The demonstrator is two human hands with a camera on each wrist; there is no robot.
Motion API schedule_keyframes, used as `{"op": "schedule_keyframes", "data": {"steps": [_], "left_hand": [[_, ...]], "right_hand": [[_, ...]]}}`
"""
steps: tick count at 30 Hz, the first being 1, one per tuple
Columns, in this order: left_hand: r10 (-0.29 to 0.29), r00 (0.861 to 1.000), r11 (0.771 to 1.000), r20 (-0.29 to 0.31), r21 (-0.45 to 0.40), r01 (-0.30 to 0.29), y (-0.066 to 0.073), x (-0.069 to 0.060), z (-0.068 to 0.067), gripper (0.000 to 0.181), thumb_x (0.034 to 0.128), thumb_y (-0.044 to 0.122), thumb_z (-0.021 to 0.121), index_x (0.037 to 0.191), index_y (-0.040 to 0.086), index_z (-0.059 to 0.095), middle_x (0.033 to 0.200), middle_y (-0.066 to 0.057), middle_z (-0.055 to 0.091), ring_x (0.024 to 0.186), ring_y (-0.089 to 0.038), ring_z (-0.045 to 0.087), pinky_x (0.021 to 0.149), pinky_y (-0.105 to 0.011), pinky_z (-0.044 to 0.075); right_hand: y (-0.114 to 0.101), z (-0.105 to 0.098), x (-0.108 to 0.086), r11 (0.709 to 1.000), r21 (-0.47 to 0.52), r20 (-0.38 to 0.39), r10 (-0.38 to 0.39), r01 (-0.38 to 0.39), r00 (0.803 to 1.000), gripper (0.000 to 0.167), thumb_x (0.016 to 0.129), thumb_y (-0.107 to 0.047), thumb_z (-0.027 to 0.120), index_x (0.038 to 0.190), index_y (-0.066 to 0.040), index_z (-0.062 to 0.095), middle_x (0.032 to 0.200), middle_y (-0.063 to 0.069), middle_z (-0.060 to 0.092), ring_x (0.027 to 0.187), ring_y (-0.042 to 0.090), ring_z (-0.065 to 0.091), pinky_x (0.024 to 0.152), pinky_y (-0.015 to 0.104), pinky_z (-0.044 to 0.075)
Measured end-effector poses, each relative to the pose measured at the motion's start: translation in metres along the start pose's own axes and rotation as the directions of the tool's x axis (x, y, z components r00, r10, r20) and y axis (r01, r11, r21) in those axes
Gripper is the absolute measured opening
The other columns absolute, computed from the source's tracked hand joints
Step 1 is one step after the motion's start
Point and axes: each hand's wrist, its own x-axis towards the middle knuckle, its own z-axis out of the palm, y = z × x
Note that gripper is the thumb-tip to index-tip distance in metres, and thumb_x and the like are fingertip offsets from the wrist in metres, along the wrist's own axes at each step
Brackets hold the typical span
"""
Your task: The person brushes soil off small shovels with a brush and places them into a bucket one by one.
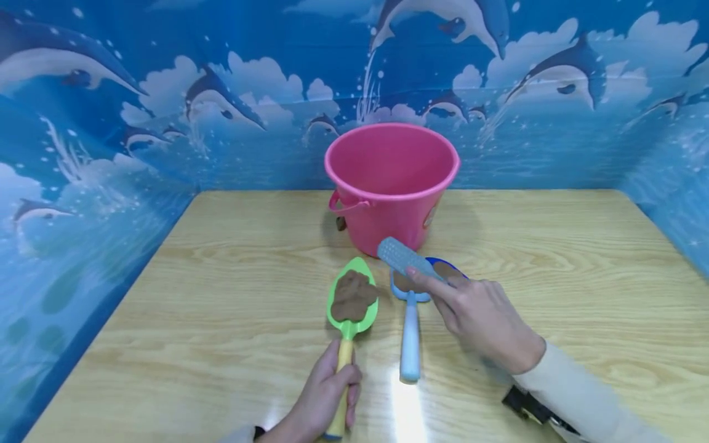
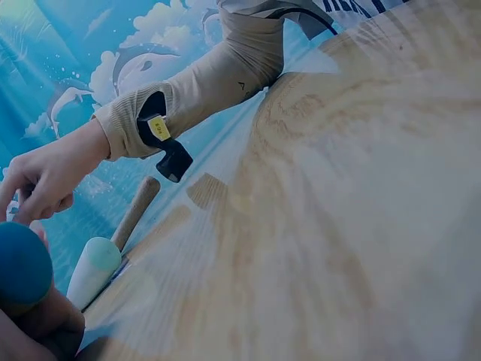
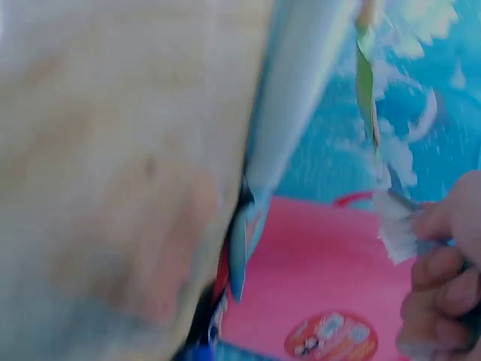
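Note:
A green toy shovel (image 1: 360, 266) with a yellow handle bears a brown sand-like lump (image 1: 352, 296). My left hand (image 1: 327, 387) grips its handle; the handle's blue end (image 2: 24, 263) shows in the left wrist view. My right hand (image 1: 482, 314) holds a small blue-grey brush (image 1: 407, 255), index finger stretched along it. Pale bristles (image 3: 397, 226) appear in the right wrist view. Below the brush lies a light blue shovel (image 1: 410, 338) with brown material in its scoop. Beside it, a dark blue shovel (image 1: 436, 260) also carries brown material; my right hand hides the rest.
A pink bucket (image 1: 382, 224) stands upright behind the shovels, its handle hanging at the left. A small dark brown object (image 1: 340, 223) shows by its left side. The wooden table (image 1: 221, 295) meets a dolphin-printed backdrop (image 1: 277, 135) behind and at both sides.

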Motion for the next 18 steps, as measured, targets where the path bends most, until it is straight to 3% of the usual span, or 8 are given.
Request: {"op": "schedule_keyframes", "data": {"steps": [3, 5, 7, 11, 14, 18], "left_hand": [[0.007, 1.000, 1.000, 0.005, 0.014, -0.007, -0.0007, -0.0020, -0.0009, 0.010, 0.0891, 0.002, 0.045, 0.094, 0.005, 0.036, 0.059, -0.001, 0.045, 0.037, -0.011, 0.045, 0.034, -0.023, 0.043], [0.014, 1.000, 1.000, 0.014, 0.016, -0.014, -0.0005, -0.0024, -0.0012, 0.010, 0.0891, 0.002, 0.045, 0.093, 0.005, 0.036, 0.059, 0.000, 0.045, 0.037, -0.011, 0.045, 0.034, -0.023, 0.043], [0.016, 1.000, 1.000, 0.027, 0.010, -0.016, -0.0004, -0.0021, -0.0016, 0.010, 0.0891, 0.003, 0.045, 0.093, 0.005, 0.037, 0.060, 0.000, 0.045, 0.038, -0.011, 0.045, 0.034, -0.023, 0.044], [0.001, 0.999, 1.000, 0.035, -0.008, 0.000, 0.0015, -0.0012, -0.0029, 0.011, 0.0869, 0.003, 0.046, 0.092, 0.007, 0.036, 0.059, 0.001, 0.045, 0.038, -0.010, 0.044, 0.035, -0.021, 0.042], [-0.010, 0.999, 1.000, 0.032, -0.015, 0.010, 0.0032, 0.0000, -0.0050, 0.013, 0.0847, 0.002, 0.045, 0.091, 0.007, 0.035, 0.058, 0.001, 0.044, 0.038, -0.010, 0.043, 0.035, -0.021, 0.041], [-0.014, 0.999, 0.999, 0.046, -0.039, 0.016, 0.0029, 0.0038, -0.0046, 0.013, 0.0836, 0.001, 0.044, 0.091, 0.007, 0.035, 0.057, 0.001, 0.043, 0.038, -0.011, 0.042, 0.035, -0.021, 0.040]], "right_hand": [[0.0021, -0.0017, 0.0022, 0.987, 0.154, -0.004, -0.053, 0.053, 0.999, 0.031, 0.102, -0.021, 0.047, 0.127, -0.017, 0.064, 0.079, -0.002, 0.067, 0.055, 0.002, 0.053, 0.045, 0.014, 0.042], [0.0002, -0.0017, 0.0028, 0.974, 0.205, 0.046, -0.109, 0.098, 0.993, 0.031, 0.102, -0.022, 0.048, 0.127, -0.018, 0.064, 0.067, -0.010, 0.059, 0.054, -0.004, 0.044, 0.046, 0.009, 0.036], [-0.0023, -0.0011, 0.0034, 0.974, 0.194, 0.085, -0.134, 0.115, 0.987, 0.030, 0.102, -0.022, 0.048, 0.126, -0.020, 0.065, 0.062, -0.013, 0.055, 0.052, -0.006, 0.040, 0.044, 0.008, 0.032], [-0.0046, -0.0027, 0.0033, 0.992, 0.101, 0.144, -0.094, 0.080, 0.985, 0.029, 0.102, -0.024, 0.046, 0.122, -0.024, 0.066, 0.053, -0.016, 0.029, 0.046, -0.005, 0.022, 0.040, 0.010, 0.018], [-0.0040, -0.0057, 0.0038, 0.995, 0.067, 0.165, -0.082, 0.071, 0.983, 0.029, 0.098, -0.018, 0.051, 0.122, -0.024, 0.067, 0.052, -0.016, 0.024, 0.046, -0.004, 0.018, 0.039, 0.011, 0.016], [-0.0008, -0.0092, 0.0022, 0.997, 0.010, 0.157, -0.078, 0.077, 0.985, 0.038, 0.104, -0.029, 0.033, 0.124, -0.026, 0.066, 0.053, -0.014, 0.024, 0.045, -0.002, 0.016, 0.038, 0.011, 0.014]]}}
